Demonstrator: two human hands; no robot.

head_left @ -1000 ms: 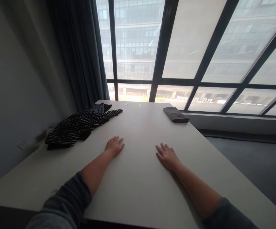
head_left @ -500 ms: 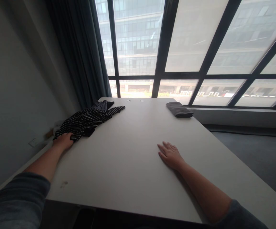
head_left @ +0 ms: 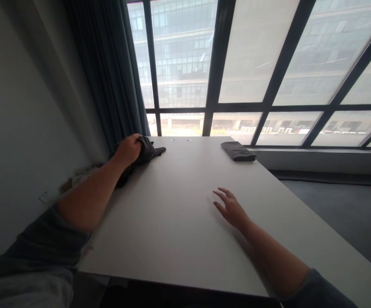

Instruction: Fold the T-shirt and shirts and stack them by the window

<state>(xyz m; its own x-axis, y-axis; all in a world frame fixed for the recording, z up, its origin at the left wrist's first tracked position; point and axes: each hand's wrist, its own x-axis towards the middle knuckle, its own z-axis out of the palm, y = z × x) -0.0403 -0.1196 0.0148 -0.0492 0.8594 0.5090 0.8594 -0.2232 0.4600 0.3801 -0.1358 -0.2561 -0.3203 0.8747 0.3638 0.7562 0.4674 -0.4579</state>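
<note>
My left hand (head_left: 129, 149) reaches to the far left of the table and is closed on a dark grey garment (head_left: 146, 148), bunched and partly raised. A black garment with white stripes (head_left: 159, 151) lies beside and under it, mostly hidden by my left forearm. My right hand (head_left: 230, 208) hovers just over the white table (head_left: 172, 222), fingers spread and nothing in them. Farther off, near the table's right edge, sits a folded dark grey cloth (head_left: 238, 152).
A wall with a socket (head_left: 45, 197) and a dark curtain (head_left: 114, 77) border the table's left side. Large windows (head_left: 185, 55) stand behind its far edge. Blurred items (head_left: 79, 176) lie by the wall at left.
My left hand has moved forward and right, from the striped garment's near end to the dark grey garment, and now grips it. My right hand has lifted slightly off the table.
</note>
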